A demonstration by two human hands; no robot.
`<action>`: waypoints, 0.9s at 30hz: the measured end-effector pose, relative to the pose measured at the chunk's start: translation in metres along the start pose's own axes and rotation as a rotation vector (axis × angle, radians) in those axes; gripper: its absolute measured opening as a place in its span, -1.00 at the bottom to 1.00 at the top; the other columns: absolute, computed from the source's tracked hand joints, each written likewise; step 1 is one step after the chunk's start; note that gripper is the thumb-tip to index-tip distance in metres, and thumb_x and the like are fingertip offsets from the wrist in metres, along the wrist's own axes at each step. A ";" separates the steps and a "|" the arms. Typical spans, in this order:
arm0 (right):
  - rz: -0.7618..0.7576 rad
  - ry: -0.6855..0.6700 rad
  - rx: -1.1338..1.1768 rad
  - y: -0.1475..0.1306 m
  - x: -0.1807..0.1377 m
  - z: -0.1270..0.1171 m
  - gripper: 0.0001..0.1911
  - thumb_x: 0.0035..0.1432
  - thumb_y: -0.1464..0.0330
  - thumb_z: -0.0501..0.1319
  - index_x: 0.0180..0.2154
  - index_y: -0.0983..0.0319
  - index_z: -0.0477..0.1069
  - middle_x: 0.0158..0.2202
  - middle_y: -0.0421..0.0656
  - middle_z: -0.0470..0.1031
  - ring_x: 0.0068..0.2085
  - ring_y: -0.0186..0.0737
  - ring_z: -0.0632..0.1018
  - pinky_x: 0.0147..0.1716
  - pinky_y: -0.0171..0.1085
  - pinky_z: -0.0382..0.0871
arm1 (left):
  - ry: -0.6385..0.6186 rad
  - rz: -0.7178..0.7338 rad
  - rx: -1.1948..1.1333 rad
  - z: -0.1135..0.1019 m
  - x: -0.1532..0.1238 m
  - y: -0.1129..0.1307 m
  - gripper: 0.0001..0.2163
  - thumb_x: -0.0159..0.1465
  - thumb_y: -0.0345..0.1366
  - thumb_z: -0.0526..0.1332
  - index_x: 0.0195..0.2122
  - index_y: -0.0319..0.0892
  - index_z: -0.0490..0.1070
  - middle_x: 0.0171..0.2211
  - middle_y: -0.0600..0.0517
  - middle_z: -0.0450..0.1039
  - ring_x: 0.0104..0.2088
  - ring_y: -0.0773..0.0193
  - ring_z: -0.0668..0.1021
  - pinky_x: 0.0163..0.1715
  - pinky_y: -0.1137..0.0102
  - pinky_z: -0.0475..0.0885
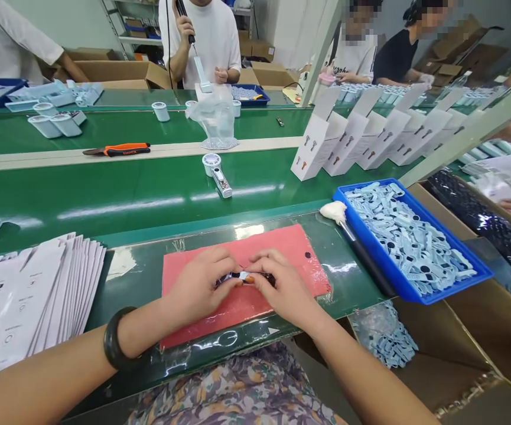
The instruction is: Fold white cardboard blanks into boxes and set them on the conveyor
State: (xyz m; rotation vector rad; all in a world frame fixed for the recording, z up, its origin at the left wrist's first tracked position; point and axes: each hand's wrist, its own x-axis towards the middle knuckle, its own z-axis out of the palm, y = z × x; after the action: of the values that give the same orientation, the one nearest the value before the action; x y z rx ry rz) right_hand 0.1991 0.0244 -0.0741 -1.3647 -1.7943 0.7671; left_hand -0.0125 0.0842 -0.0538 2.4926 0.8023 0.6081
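1. Over the red mat [293, 243], we've L hand [202, 277] & R hand [285, 286] both pinching a small shiny part [243, 275].
2. Risk: uneven pressure, our grip poss. slips, part skitters off mat's edge.

Left forearm [67, 354]: bare; one thick, rounded bangle [110, 339] worn around it, near the left hand [204, 277], near-black, smooth-surfaced, faint sheen. Right forearm [361, 363]: bare along its visible length. Garment [233, 389] at lap: creased fabric, dense floral print, muted purple, grey, cream and orange-brown.
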 end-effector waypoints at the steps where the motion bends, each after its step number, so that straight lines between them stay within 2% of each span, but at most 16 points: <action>1: 0.052 -0.022 0.092 0.002 0.001 0.001 -0.89 0.36 0.42 0.22 -0.18 0.16 0.53 -0.11 -0.13 0.55 -0.03 -0.17 0.57 -0.03 -0.17 0.46 | 0.005 -0.005 -0.008 0.000 -0.001 0.001 -0.85 0.44 -0.34 0.14 -0.21 -0.16 0.51 -0.26 -0.02 0.53 -0.23 0.18 0.52 -0.22 0.28 0.46; 3: 0.146 -0.087 0.203 0.004 0.001 0.001 -0.88 0.34 0.41 0.25 -0.09 0.16 0.50 -0.05 -0.13 0.58 0.00 -0.17 0.58 0.04 -0.14 0.47 | -0.004 0.007 -0.004 -0.002 -0.003 0.005 -0.84 0.45 -0.33 0.14 -0.22 -0.16 0.51 -0.24 -0.03 0.54 -0.20 0.17 0.54 -0.18 0.27 0.48; 5: 0.185 -0.175 0.191 0.005 0.000 -0.002 -0.70 0.30 0.38 0.30 0.07 0.16 0.44 0.07 -0.08 0.56 0.09 -0.10 0.56 0.13 -0.05 0.44 | -0.035 0.030 0.027 -0.004 -0.008 0.010 -0.82 0.46 -0.30 0.13 -0.22 -0.14 0.51 -0.21 -0.05 0.54 -0.12 0.12 0.55 -0.11 0.21 0.50; 7: 0.139 -0.271 0.092 0.003 -0.002 -0.008 -0.57 0.28 0.36 0.34 0.16 0.16 0.41 0.12 -0.05 0.54 0.15 -0.02 0.52 0.21 0.06 0.37 | -0.068 0.034 0.066 -0.005 -0.015 0.017 -0.84 0.45 -0.27 0.15 -0.20 -0.13 0.51 -0.16 -0.08 0.56 -0.06 0.06 0.56 -0.05 0.14 0.51; 10: 0.012 -0.344 -0.046 -0.001 -0.007 -0.013 -0.59 0.29 0.39 0.32 0.16 0.16 0.44 0.07 -0.05 0.54 0.13 0.03 0.50 0.21 0.11 0.32 | -0.068 -0.018 0.120 -0.001 -0.026 0.025 -0.84 0.42 -0.30 0.17 -0.04 -0.13 0.49 -0.04 -0.11 0.58 0.05 -0.04 0.56 0.05 -0.01 0.51; 12: -0.014 -0.327 -0.042 -0.004 -0.010 -0.011 -0.59 0.29 0.45 0.28 0.16 0.16 0.44 0.05 -0.06 0.54 0.11 0.00 0.50 0.17 0.06 0.35 | -0.061 -0.068 0.144 0.005 -0.031 0.029 -0.79 0.41 -0.35 0.16 0.03 -0.12 0.47 0.02 -0.11 0.60 0.15 -0.09 0.53 0.13 -0.09 0.48; 14: 0.007 -0.290 -0.036 -0.006 -0.012 -0.005 -0.60 0.29 0.49 0.26 0.14 0.16 0.45 0.04 -0.07 0.53 0.08 -0.02 0.50 0.13 0.03 0.36 | -0.046 -0.113 0.162 0.011 -0.034 0.031 -0.80 0.40 -0.37 0.17 0.00 -0.12 0.48 0.02 -0.09 0.62 0.19 -0.11 0.51 0.15 -0.11 0.47; 18: 0.028 -0.244 -0.107 -0.005 -0.015 0.004 -0.65 0.31 0.46 0.24 0.11 0.19 0.46 0.04 -0.06 0.53 0.08 0.02 0.49 0.12 0.07 0.35 | -0.006 -0.126 0.210 0.016 -0.033 0.032 -0.82 0.38 -0.38 0.17 -0.06 -0.15 0.52 -0.04 -0.11 0.64 0.10 -0.08 0.57 0.12 -0.07 0.51; 23: -0.112 -0.249 -0.149 0.005 -0.020 0.003 -0.59 0.36 0.43 0.18 0.22 0.18 0.37 0.15 -0.01 0.49 0.13 0.02 0.47 0.14 0.05 0.35 | -0.035 -0.104 0.253 0.013 -0.030 0.033 -0.81 0.40 -0.36 0.15 -0.04 -0.14 0.52 -0.04 -0.09 0.65 0.16 -0.10 0.55 0.15 -0.11 0.48; 27: -0.162 -0.220 -0.231 0.008 -0.022 0.007 -0.59 0.37 0.42 0.16 0.23 0.24 0.36 0.14 0.05 0.49 0.12 0.08 0.47 0.13 0.10 0.37 | -0.040 -0.077 0.300 0.011 -0.028 0.035 -0.79 0.41 -0.37 0.11 -0.05 -0.14 0.52 -0.05 -0.11 0.64 0.09 -0.06 0.58 0.12 -0.05 0.49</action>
State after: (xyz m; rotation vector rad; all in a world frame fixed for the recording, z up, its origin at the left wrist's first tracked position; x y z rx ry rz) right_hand 0.2008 0.0055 -0.0892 -1.2978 -2.1938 0.6593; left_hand -0.0124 0.0382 -0.0519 2.7152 1.0348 0.4362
